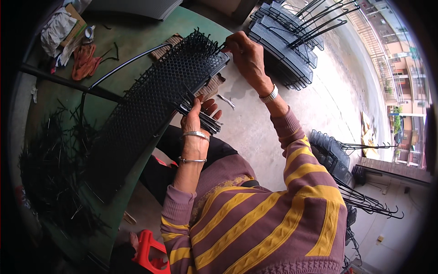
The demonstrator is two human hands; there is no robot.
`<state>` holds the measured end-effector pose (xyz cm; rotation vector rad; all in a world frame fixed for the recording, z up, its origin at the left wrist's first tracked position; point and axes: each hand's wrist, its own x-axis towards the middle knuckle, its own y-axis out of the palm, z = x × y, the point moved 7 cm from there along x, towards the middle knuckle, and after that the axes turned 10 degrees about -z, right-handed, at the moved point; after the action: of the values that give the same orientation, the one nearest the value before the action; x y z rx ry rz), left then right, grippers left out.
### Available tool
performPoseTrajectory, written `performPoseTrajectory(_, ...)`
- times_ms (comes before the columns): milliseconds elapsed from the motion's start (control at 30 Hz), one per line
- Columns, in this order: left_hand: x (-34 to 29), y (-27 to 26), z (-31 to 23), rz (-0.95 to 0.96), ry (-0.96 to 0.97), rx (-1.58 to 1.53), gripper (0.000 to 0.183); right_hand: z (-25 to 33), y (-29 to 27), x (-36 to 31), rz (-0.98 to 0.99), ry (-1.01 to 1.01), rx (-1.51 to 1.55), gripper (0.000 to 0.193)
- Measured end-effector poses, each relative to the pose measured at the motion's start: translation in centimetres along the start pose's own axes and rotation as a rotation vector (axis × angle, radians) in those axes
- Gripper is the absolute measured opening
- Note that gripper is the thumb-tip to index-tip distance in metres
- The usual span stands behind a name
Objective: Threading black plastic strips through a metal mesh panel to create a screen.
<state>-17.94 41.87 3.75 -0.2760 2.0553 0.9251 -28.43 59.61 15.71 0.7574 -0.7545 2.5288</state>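
Note:
A long black perforated panel (150, 86) lies slanted on the green table, with short black strip ends sticking up along its far end and left edge. My left hand (194, 118) is closed around a bundle of thin black strips (211, 124), beside the panel's right edge. My right hand (246, 57) pinches at the panel's far right corner. Whatever is between those fingertips is too small and hidden to make out. A bent black metal rod (130, 60) reaches from the panel over the table.
Loose black strips (54, 169) are heaped on the green table (137, 29) at left. Orange gloves (85, 61) and rags lie at the back left. Stacked black panels with hooked rods (287, 43) stand on the floor at right. A red stool (148, 251) is below.

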Motion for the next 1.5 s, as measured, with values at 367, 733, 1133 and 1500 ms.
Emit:
performPoseTrajectory(367,-0.9,0.7,-0.1,0.081,-0.013,0.010,0.019,0.4,1.4,-0.1,-0.003,-0.163,-0.334,0.005)
performPoseTrajectory(733,-1.9,0.7,-0.2,0.073,0.081,0.062,0.024,2.3,1.1,-2.0,-0.036,-0.182,-0.544,0.024)
performPoseTrajectory(1133,-3.1,1.5,0.1,0.051,0.124,0.262,0.028,1.8,2.5,-6.5,0.689,0.541,0.409,0.022)
performPoseTrajectory(1500,-2.8,1.6,0.4,-0.010,0.057,0.182,0.039,2.4,-0.2,-4.3,0.441,0.465,0.329,0.016)
